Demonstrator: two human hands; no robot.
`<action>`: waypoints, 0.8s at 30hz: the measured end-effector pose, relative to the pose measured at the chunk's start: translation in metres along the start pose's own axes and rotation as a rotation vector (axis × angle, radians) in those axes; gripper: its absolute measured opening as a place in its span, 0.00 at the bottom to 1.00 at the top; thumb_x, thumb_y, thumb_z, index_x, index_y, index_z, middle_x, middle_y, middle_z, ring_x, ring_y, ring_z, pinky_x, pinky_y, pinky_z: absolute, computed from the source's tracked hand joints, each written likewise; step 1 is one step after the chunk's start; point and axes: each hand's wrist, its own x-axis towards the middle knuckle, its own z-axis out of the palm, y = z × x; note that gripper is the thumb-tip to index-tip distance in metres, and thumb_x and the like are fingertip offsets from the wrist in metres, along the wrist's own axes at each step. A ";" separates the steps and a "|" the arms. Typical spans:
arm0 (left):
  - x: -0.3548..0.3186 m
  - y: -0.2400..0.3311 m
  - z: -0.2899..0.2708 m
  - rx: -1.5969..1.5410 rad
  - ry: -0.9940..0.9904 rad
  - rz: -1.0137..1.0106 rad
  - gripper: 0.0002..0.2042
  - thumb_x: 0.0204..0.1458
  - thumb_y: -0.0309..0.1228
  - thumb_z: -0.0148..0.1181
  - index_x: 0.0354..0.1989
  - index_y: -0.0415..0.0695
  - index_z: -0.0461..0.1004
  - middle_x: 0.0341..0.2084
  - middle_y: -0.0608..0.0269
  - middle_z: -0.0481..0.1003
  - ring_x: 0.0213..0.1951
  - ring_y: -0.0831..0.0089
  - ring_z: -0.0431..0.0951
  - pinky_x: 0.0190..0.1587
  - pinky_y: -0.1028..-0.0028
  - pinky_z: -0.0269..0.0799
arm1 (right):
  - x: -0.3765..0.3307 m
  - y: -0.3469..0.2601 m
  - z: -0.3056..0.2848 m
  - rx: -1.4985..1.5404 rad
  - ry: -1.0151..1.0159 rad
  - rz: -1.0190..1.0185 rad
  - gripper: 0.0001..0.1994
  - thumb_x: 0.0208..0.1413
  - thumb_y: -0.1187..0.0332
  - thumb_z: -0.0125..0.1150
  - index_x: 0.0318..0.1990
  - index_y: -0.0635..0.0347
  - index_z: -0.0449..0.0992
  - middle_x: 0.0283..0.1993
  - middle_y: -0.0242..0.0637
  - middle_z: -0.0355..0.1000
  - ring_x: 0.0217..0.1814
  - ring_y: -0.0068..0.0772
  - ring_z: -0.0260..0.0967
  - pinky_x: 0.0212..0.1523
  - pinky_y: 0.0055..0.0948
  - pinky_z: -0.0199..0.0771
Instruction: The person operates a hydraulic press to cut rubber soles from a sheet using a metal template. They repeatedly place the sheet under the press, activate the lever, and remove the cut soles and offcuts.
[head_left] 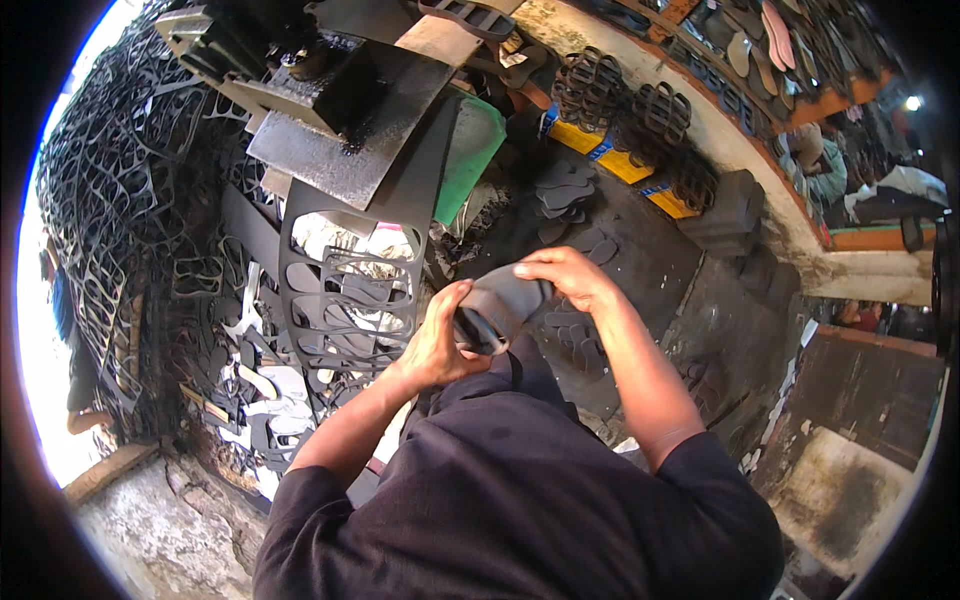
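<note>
Handheld piece (515, 298) is just grey. The sheet (474, 150) is bright green though, and the packaging (622, 165) is yellow with blue bands.

Two hands (432, 345), one grey bundle (508, 300), one green sheet (477, 150), perhaps three yellow boxes (626, 165).

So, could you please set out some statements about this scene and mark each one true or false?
1. The left hand and the right hand both hold the dark grey piece. True.
2. The sheet with cut-outs is right of the hands. False: the cut-out sheet is to their left.
3. The green sheet shows to the right of the metal plate. True.
4. The strapped sandals are bright red. False: the strapped sandals are dark.
</note>
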 end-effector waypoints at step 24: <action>0.082 -0.108 0.011 -0.014 1.110 -1.076 0.41 0.54 0.41 0.75 0.66 0.33 0.56 0.58 0.41 0.65 0.62 0.51 0.68 0.65 0.54 0.65 | 0.136 -0.152 -0.030 -0.729 0.625 -0.781 0.48 0.52 0.55 0.73 0.73 0.71 0.52 0.65 0.60 0.65 0.64 0.59 0.67 0.62 0.51 0.70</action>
